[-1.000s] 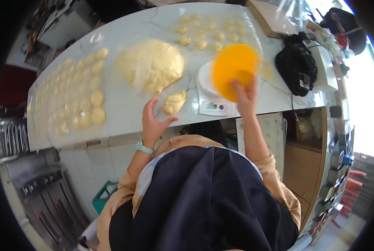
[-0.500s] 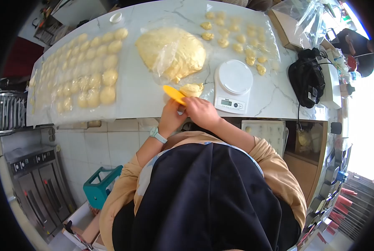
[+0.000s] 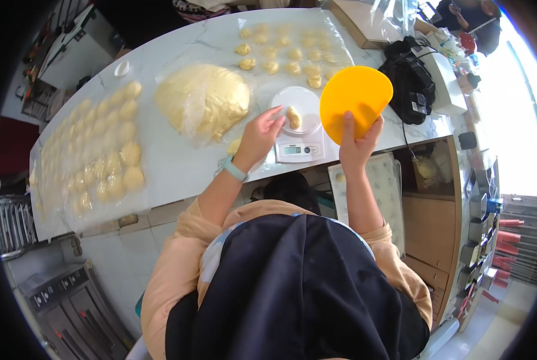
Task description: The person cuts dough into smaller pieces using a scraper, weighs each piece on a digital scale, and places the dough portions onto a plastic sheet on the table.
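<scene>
My right hand (image 3: 358,144) grips a rounded yellow dough scraper (image 3: 355,99), raised in front of the table's right part. A small strip of dough (image 3: 294,117) lies on the round plate of a white digital kitchen scale (image 3: 300,152). Just left of that strip is my left hand (image 3: 260,135), its fingers apart and holding nothing. Partly hidden behind my left hand, another dough piece (image 3: 235,146) rests on the table. Farther back sits a large mound of yellow dough (image 3: 226,90), partly under clear plastic.
Rows of dough balls (image 3: 132,154) under plastic cover the left of the marble table (image 3: 178,180). Small dough lumps (image 3: 270,66) lie at the back. A black bag (image 3: 409,84), a cardboard box (image 3: 364,27) and a white cap (image 3: 122,69) stand around. A person (image 3: 481,24) is at upper right.
My hands, earlier together at the dough piece with the scraper, have separated. The right lifted the scraper rightward; the left moved to the scale, where a dough strip now lies. The view has shifted.
</scene>
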The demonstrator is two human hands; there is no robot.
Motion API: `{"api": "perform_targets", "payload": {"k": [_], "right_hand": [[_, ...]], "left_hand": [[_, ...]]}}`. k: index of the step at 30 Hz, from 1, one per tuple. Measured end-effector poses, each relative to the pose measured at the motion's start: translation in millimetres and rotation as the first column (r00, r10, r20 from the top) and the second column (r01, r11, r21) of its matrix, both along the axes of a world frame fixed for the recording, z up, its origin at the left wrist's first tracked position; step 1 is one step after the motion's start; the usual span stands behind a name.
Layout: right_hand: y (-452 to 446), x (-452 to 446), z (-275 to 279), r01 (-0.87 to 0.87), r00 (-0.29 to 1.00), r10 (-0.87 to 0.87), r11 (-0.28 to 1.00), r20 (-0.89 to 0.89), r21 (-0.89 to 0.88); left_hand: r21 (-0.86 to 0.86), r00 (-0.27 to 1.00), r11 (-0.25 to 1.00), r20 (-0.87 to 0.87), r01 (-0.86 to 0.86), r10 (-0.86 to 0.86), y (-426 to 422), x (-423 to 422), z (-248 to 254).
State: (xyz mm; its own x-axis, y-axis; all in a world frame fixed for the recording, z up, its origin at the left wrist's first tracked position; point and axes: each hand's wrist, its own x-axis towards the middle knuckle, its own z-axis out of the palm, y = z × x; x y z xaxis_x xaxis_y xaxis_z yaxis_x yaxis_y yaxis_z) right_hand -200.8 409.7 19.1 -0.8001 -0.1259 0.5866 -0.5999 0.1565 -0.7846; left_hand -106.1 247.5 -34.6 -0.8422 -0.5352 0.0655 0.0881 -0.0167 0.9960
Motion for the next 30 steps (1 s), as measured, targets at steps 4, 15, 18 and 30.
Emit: {"api": "perform_targets", "payload": {"k": [4,15,18,30], "right_hand": [[8,2,-4,-0.120,0.979,0.132,0.989,0.158,-0.083],[-106,51,8,-0.777,0.488,0.756,0.147,0.437,0.612],[-120,72,-1,-0.646,0.500,0.728,-0.049,0.470,0.762],[-22,51,-49,-0.387,0.922,0.384,0.917,0.042,0.101]], "left_hand": [[-0.796,0.961,0.577,-0.023,-0.185,0.276,-2,51,-11],[-0.871,0.894,0.432,-0.016,-0.233,0.448,-3,125,-42],[-0.863,0.878,0.437,-0.014,-0.252,0.478,3,130,-43],[-0.527,0.975,0.839,0.078,-0.135,0.206,10,115,-16]]}}
